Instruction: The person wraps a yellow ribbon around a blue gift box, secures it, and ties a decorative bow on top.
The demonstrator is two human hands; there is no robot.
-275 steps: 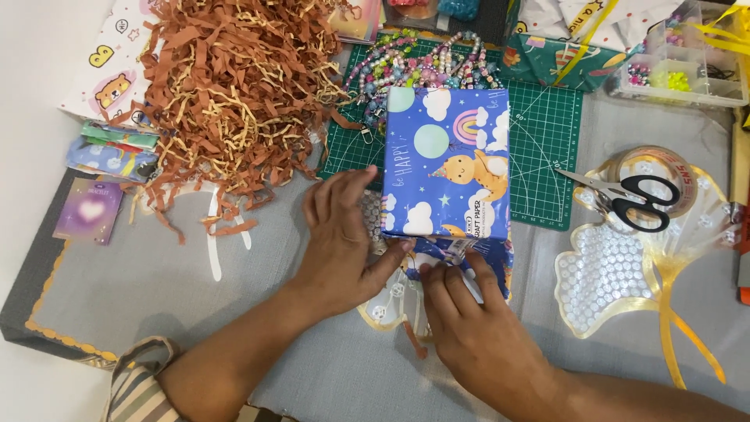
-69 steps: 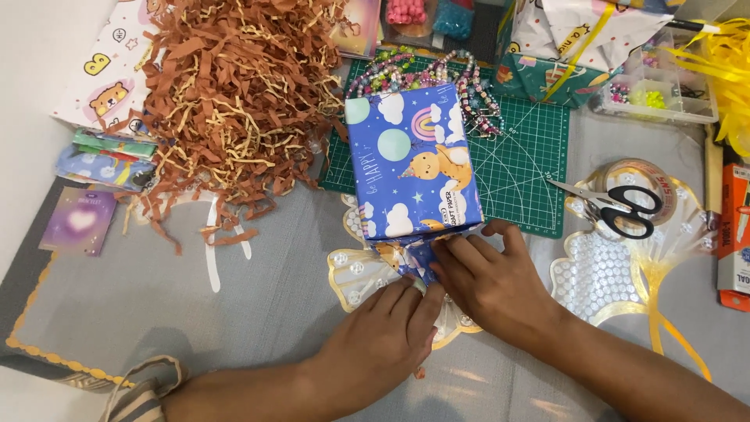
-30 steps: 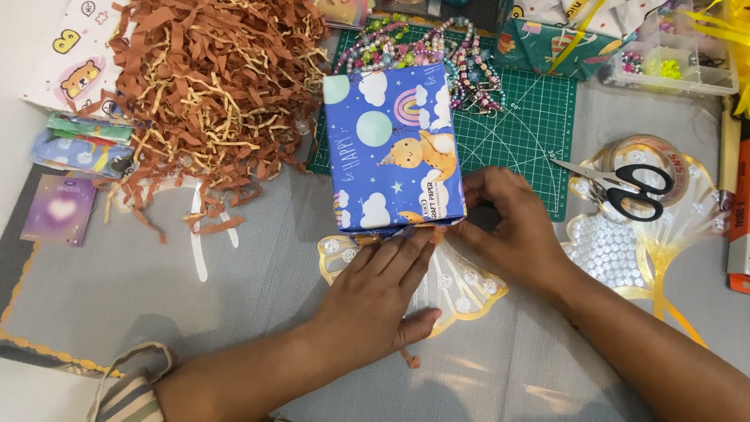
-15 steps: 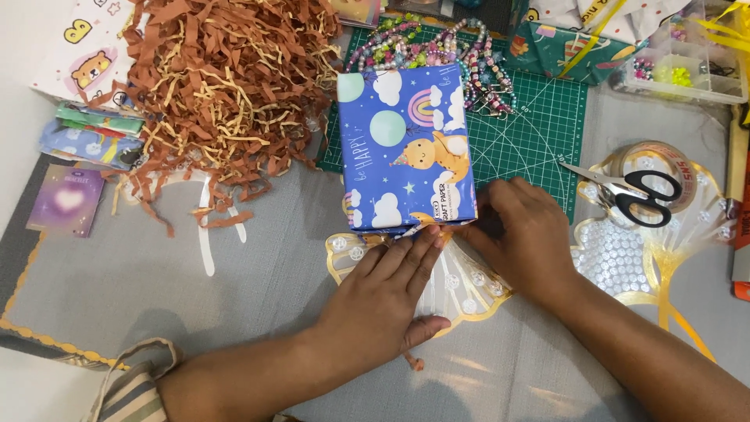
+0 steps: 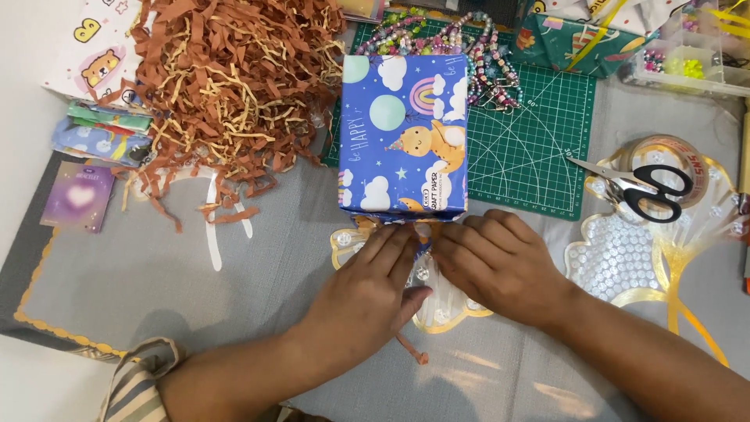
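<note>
Two hands: both lie flat at the near edge of a wrapped box, fingers pointing away from the person.
Left hand (image 5: 373, 289): palm down, fingers together and stretched out, tips touching the box's near lower edge; its grip is loose and flat, closed around nothing.
Right hand (image 5: 500, 262): palm down just beside the left, fingers slightly curled, tips pressed against the same near edge; whether any paper is pinched under them cannot be told.
Wrapped box (image 5: 405, 133): blue gift paper with clouds, planets, a rainbow and an orange animal; it stands partly on the green cutting mat (image 5: 531, 148) and partly on the grey tabletop (image 5: 234, 312), just beyond both hands.
Clear cloud-shaped sheet (image 5: 453, 305): gold-edged, dotted with clear studs, lying under both hands and the box's near end.
Shredded paper (image 5: 226, 86): a big brown and tan heap left of the box, touching its far left corner.
Bead strings (image 5: 469, 39): pastel, piled behind the box on the mat.
Scissors (image 5: 641, 184): black-handled, closed, resting on a tape roll (image 5: 672, 156) to the right, well apart from the hands.
Second studded sheet (image 5: 625, 258): near the right wrist, with yellow ribbon (image 5: 687, 320) trailing from it.
Purple card (image 5: 78, 195): far left on the tabletop.
Striped sleeve (image 5: 137, 383): at the left forearm.
</note>
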